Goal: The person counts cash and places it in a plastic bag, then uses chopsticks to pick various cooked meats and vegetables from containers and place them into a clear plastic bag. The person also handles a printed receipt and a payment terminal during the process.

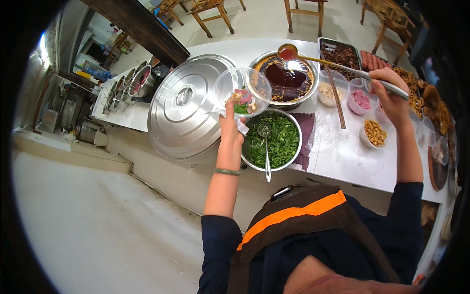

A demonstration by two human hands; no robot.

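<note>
My left hand [231, 126] is closed around a clear plastic bowl [262, 84] with chopped greens and pink bits in it. The bowl is held between the large steel lid and a pot [316, 81] of dark red-brown sauce. My right hand [391, 95] grips the handle of a long ladle [338, 66], whose scoop holds reddish liquid over the pot's far edge. Nearer me stands a steel basin [300, 147] of chopped greens, with a slotted spoon [267, 153] resting in it.
A large steel lid [169, 112] covers the left of the counter [333, 159]. Chopsticks [338, 105] lie by tubs of pale bits [325, 92], pink pieces [361, 99] and peanuts [375, 132]. Food trays [338, 53] line the far right. A dark post [142, 27] rises at the far left.
</note>
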